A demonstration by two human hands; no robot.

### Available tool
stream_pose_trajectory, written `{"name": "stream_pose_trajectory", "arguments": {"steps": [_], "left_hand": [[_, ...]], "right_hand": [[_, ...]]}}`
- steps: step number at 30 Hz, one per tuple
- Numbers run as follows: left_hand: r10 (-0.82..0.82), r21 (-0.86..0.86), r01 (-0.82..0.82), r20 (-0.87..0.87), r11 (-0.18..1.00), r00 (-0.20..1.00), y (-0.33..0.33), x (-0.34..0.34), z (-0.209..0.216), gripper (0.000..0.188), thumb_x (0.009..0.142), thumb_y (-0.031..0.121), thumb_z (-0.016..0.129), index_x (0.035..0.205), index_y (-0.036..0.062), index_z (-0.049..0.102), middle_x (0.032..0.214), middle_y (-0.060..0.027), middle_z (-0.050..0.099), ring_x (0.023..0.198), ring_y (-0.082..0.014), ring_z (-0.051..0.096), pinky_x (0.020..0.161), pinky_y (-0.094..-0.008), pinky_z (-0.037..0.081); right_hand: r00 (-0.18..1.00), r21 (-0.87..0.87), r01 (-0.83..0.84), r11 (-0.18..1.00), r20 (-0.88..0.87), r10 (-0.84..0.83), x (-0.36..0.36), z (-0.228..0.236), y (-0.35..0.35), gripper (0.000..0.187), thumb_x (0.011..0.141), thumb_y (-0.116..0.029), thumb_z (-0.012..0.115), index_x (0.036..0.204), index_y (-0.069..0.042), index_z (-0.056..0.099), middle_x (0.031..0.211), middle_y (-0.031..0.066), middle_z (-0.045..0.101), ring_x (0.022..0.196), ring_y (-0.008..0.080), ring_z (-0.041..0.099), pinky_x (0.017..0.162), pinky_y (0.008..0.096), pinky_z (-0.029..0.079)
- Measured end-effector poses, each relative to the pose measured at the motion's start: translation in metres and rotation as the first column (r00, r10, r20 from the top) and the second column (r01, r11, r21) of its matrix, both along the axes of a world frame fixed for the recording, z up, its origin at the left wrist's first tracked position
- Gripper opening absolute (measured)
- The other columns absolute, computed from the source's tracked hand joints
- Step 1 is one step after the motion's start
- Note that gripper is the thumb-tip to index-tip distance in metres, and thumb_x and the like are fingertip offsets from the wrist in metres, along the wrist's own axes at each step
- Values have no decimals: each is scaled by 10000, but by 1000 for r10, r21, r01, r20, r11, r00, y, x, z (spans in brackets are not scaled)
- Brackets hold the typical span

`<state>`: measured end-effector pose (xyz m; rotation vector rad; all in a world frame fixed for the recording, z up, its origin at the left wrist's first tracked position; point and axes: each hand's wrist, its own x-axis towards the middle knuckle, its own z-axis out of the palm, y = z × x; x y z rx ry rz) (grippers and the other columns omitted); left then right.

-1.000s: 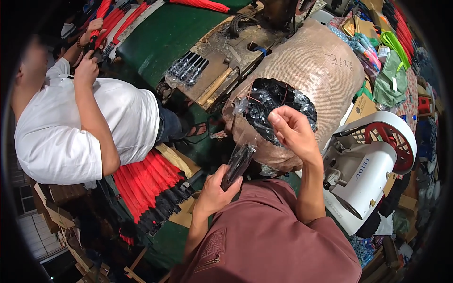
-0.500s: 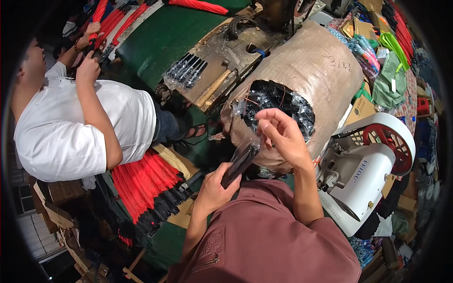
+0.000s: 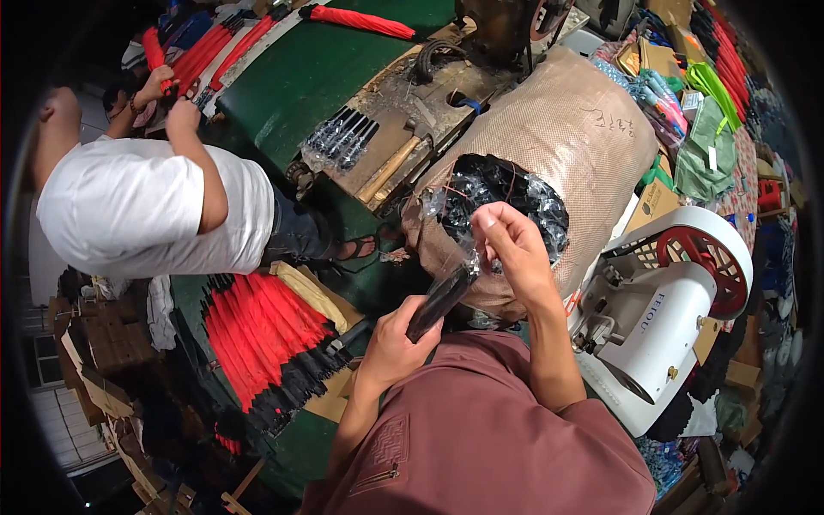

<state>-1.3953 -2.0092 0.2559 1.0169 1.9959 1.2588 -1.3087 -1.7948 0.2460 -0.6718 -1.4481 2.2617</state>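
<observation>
My left hand [image 3: 396, 339] is closed around a black umbrella handle [image 3: 443, 300] in a clear plastic sleeve, held slanted in front of my body. At its upper end, my right hand [image 3: 512, 245] has its thumb and fingers pinched together on the loose clear wrap [image 3: 468, 262]. Just beyond lies a big tan woven sack [image 3: 592, 129], its end torn open to show black pieces in clear plastic [image 3: 493, 178]. Several similar black handles [image 3: 343, 137] lie wrapped on the workbench.
A co-worker in a white shirt [image 3: 129, 206] at the left handles a red umbrella [image 3: 153, 50]. Red folded umbrellas [image 3: 257, 335] are stacked at the lower left. To my right stands a white machine with a red wheel [image 3: 665, 318]. A wooden-handled hammer [image 3: 390, 167] lies on the bench [image 3: 403, 112].
My right hand has come down slightly and closed its fingers on the wrap. My left hand keeps its grip. The co-worker has leaned away, with the red umbrella lower.
</observation>
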Motion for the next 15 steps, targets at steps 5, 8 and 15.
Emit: {"name": "stream_pose_trajectory", "arguments": {"steps": [5,8,15], "left_hand": [[12,12,-12,-3,1000,1000,-3,3,-4,227,905,95,750,1069,3,623,763,-58,636,671,-89,562,619,-287,483],[23,6,-23,7,1000,1000,-7,4,-8,231,905,94,752,1073,3,621,765,-57,634,675,-85,562,622,-283,484],[69,-57,-66,54,996,996,-10,2,-7,234,920,106,721,1098,8,605,824,-171,672,721,-335,695,686,-381,543]], "right_hand": [[952,-163,-287,944,65,300,13,-11,8,179,1034,-218,683,998,-48,641,728,-41,559,584,45,516,504,221,418],[924,-195,-381,904,-50,379,14,-11,7,184,1044,-225,665,1040,-43,639,760,-38,576,619,50,536,536,223,436],[980,-49,-177,983,-97,171,4,0,-4,167,1050,-200,651,1072,-36,631,828,-27,618,653,51,552,579,224,439]]}}
